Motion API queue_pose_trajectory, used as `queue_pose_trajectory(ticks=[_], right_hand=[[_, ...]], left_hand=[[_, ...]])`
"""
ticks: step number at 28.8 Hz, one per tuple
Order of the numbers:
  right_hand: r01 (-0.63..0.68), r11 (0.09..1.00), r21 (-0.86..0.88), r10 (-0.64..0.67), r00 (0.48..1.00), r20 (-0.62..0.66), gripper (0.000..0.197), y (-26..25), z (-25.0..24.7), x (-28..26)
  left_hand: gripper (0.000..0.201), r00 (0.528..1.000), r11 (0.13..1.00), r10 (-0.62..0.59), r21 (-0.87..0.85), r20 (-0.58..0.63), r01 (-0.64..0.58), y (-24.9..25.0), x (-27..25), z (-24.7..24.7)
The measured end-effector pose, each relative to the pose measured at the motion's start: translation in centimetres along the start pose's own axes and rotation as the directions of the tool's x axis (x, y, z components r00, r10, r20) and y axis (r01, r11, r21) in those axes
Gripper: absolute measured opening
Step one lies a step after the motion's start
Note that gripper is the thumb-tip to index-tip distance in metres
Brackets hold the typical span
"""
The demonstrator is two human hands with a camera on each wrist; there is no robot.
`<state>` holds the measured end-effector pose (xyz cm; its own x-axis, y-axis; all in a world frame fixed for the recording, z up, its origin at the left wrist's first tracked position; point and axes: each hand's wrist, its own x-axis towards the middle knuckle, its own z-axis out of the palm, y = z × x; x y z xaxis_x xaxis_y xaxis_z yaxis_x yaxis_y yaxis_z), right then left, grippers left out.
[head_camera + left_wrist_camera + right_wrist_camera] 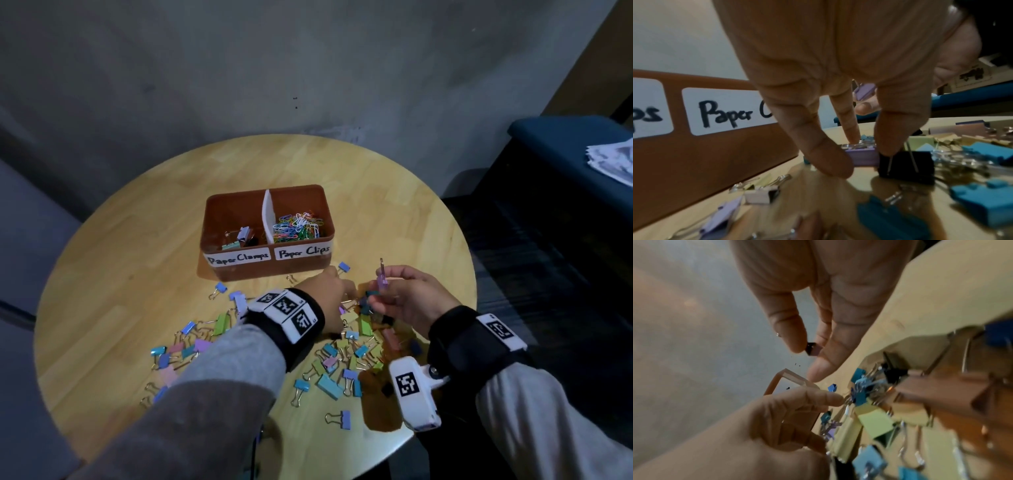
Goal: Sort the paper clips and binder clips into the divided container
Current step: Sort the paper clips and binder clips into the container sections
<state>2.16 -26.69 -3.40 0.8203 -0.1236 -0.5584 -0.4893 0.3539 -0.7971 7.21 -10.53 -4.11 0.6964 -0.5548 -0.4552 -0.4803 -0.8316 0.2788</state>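
Grey wall and dark floor surround a round wooden worktop [137, 240] in the head view. On it stands a brown box [267, 270] split by a white divider [268, 216]. Its left half, labelled "Paper Clamps", holds a few binder clips [241, 236]; its right half, labelled "Paper Clips", holds a heap of coloured paper clips [298, 224]. Loose pastel binder clips [329, 383] lie scattered on the worktop in front of the box, under and around both wrists. The right hand [411, 298] is raised just above the pile and pinches a purple clip [382, 282], its wire handles pointing up. The left hand [329, 294] reaches down into the pile near the box front.

From the left wrist, thumb and fingers [830, 160] close on a lilac clip [863, 157] lying on the worktop, touching a black clip [906, 162]; the box front is just beside them.

From the right wrist, thumb and forefinger pinch the small purple clip [813, 349] above the worktop; green [875, 423] and blue [869, 462] clips lie below, blurred.
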Motion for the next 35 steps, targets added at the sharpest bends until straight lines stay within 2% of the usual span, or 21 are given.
queue_pose_trajectory(ticks=[4,6,7,9,11,13,14,15,17,19,20,21,24,26,27,29,31,33,35], right_hand=[[-0.129,0.972,0.194,0.113,0.989,0.091,0.044,0.4,0.0,0.2],[-0.172,0.951,0.256,0.144,0.982,0.124,0.04,0.5,-0.2,0.2],[-0.178,0.949,0.26,0.149,0.981,0.128,0.031,0.5,-0.2,0.1],[-0.172,0.961,0.219,0.153,0.983,0.101,0.011,0.2,0.0,-0.1],[-0.147,0.985,0.088,0.145,0.989,0.027,0.019,0.1,0.0,-0.3],[-0.08,0.979,-0.185,0.069,0.996,-0.064,0.025,0.1,0.1,-0.5],[-0.036,0.934,-0.357,0.004,0.996,-0.092,0.027,0.2,0.3,-0.7],[0.009,0.849,-0.528,-0.075,0.992,-0.103,0.025,0.4,0.5,-0.8],[0.057,0.557,-0.828,-0.187,0.981,-0.058,0.016,0.7,1.3,-1.2],[0.047,0.203,-0.978,-0.165,0.986,0.013,0.022,1.0,2.3,-1.4],[0.043,0.079,-0.996,-0.14,0.99,0.032,0.027,1.2,2.8,-1.3],[0.047,0.006,-0.999,-0.128,0.991,0.046,0.029,1.4,3.1,-1.2],[0.068,-0.069,-0.995,-0.171,0.982,0.079,0.023,2.2,3.6,-0.9],[0.06,-0.096,-0.994,-0.184,0.98,0.077,0.023,2.5,3.9,-0.9],[0.055,-0.103,-0.993,-0.185,0.98,0.074,0.024,2.6,4.1,-0.9],[0.068,-0.127,-0.99,-0.186,0.978,0.091,0.024,2.6,4.3,-1.0],[0.081,-0.165,-0.983,-0.183,0.977,0.111,0.023,2.6,4.5,-1.2],[0.082,-0.182,-0.98,-0.175,0.978,0.114,0.026,2.6,4.8,-1.5],[0.074,-0.146,-0.986,-0.19,0.977,0.101,0.03,2.6,5.0,-1.9]], left_hand=[[0.052,0.999,0.999,-0.007,-0.036,-0.041,0.006,0.4,-0.2,0.5],[0.05,0.995,0.996,-0.055,-0.07,-0.079,0.05,0.9,-0.3,0.6],[0.049,0.993,0.995,-0.077,-0.07,-0.093,0.071,1.1,-0.2,0.7],[0.043,0.99,0.995,-0.094,-0.04,-0.103,0.09,1.3,0.0,1.0],[0.034,0.989,0.995,-0.099,-0.02,-0.108,0.097,1.4,0.3,1.2],[0.031,0.987,0.993,-0.116,-0.023,-0.111,0.114,1.5,0.4,1.3],[0.031,0.986,0.992,-0.124,-0.031,-0.111,0.121,1.4,0.4,1.4],[0.032,0.985,0.991,-0.129,-0.047,-0.114,0.125,1.2,0.3,1.3],[0.03,0.982,0.984,-0.145,-0.121,-0.118,0.131,0.5,0.0,1.2],[0.025,0.972,0.962,-0.18,-0.235,-0.148,0.143,-0.6,-0.6,0.8],[0.023,0.963,0.943,-0.201,-0.3,-0.178,0.141,-1.1,-1.1,0.5],[0.02,0.952,0.908,-0.228,-0.396,-0.203,0.133,-1.7,-1.6,0.3],[0.014,0.924,0.674,-0.318,-0.736,-0.214,0.061,-3.4,-3.9,-0.8],[0.012,0.896,0.537,-0.386,-0.843,-0.219,0.025,-5.1,-5.4,-2.4],[0.01,0.868,0.485,-0.434,-0.875,-0.241,0.0,-6.1,-5.9,-3.4],[0.009,0.766,0.46,-0.555,-0.887,-0.324,-0.042,-8.1,-6.4,-5.6],[0.02,0.679,0.444,-0.636,-0.894,-0.366,-0.065,-9.8,-6.3,-7.3],[0.03,0.665,0.401,-0.667,-0.914,-0.336,-0.061,-10.8,-5.7,-7.9],[0.038,0.672,0.406,-0.67,-0.913,-0.316,-0.024,-11.1,-5.1,-7.8]])
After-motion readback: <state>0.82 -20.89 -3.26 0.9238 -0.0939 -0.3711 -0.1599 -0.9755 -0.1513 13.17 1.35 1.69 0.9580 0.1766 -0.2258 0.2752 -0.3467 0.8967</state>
